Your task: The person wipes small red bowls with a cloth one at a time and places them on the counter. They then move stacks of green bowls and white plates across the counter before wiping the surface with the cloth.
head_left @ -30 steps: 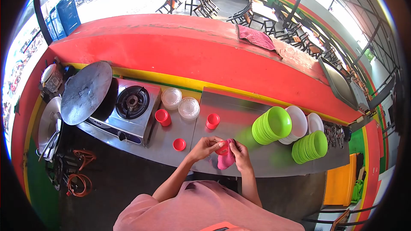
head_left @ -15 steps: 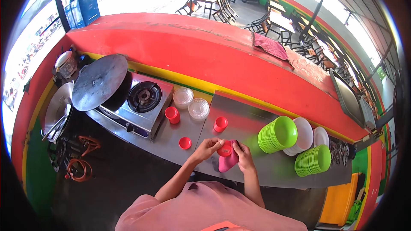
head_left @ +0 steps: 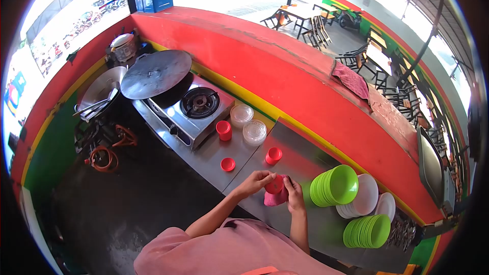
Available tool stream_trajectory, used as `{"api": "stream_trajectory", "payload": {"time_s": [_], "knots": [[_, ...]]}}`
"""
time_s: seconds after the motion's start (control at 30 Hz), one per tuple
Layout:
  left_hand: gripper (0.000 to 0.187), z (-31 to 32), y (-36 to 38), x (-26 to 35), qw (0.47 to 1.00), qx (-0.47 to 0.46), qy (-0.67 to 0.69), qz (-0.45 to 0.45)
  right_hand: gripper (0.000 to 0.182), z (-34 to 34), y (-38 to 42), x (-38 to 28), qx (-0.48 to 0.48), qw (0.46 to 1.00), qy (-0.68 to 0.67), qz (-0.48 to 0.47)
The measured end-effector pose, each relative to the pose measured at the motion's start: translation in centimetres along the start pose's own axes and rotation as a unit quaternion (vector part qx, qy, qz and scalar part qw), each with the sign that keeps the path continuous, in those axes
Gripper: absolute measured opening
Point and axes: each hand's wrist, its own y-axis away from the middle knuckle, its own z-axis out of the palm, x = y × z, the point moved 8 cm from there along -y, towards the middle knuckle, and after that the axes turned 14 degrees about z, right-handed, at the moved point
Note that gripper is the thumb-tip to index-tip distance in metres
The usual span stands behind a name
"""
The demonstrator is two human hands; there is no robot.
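Above the steel counter, my left hand (head_left: 256, 182) pinches the rim of a small red cup (head_left: 274, 185). On the cup's other side, my right hand (head_left: 294, 193) grips a pink cloth (head_left: 275, 198) that is bunched against and under the cup. Just beyond my hands stands a red cup stack (head_left: 273, 156). A single low red cup (head_left: 228, 164) sits to the left, near the counter's front edge. Farther back, a taller red stack (head_left: 223, 130) stands close to the stove.
Clear plastic containers (head_left: 254, 132) stand near the wall. A gas stove (head_left: 198, 107) and a large wok lid (head_left: 156, 75) are at left. Green bowls (head_left: 342, 184), white plates (head_left: 360, 196) and more green bowls (head_left: 374, 230) are stacked at right, beside cutlery (head_left: 402, 231).
The view has turned left, so the counter appears shifted and more slanted. My hands still hold the red cup and the cloth, with the cup tilted slightly differently.
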Motion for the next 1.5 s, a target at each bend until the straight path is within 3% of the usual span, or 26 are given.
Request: {"api": "stream_trajectory", "payload": {"time_s": [0.2,0.3,0.53,0.63,0.83,0.93,1.03,1.3,1.5], "knots": [[0.04,2.9,0.7,-0.3,0.986,0.086,0.144,0.017,0.032,-2.6,-0.1,-0.4,0.021,0.996,-0.089,-0.004],[0.039,4.0,1.3,-1.1,0.994,0.058,0.086,0.017,0.032,-3.7,0.6,0.0,0.01,0.999,-0.051,-0.004],[0.034,5.7,2.4,-3.4,0.995,0.095,-0.003,-0.03,0.028,-6.3,2.5,0.9,0.005,0.999,0.05,0.0],[0.033,7.0,3.0,-5.6,0.991,0.123,0.017,-0.055,0.026,-7.8,3.6,1.4,-0.021,0.999,0.041,0.011],[0.031,10.2,3.8,-6.9,0.967,0.231,0.111,-0.009,0.024,-13.3,3.8,5.1,0.008,0.998,0.027,0.057],[0.031,9.1,4.1,-7.5,0.958,0.277,0.079,0.011,0.026,-15.6,3.3,6.6,0.06,0.996,0.022,0.06],[0.033,7.3,3.4,-7.5,0.947,0.321,0.003,-0.007,0.029,-16.1,3.0,7.6,0.042,0.995,0.026,0.09],[0.034,2.0,-3.6,-7.4,0.948,0.27,-0.162,0.048,0.025,-16.1,3.3,7.2,0.036,0.994,0.015,0.098],[0.032,0.8,-6.0,-6.9,0.94,0.288,-0.169,0.072,0.023,-17.2,3.5,6.7,0.085,0.993,-0.006,0.076]]}}
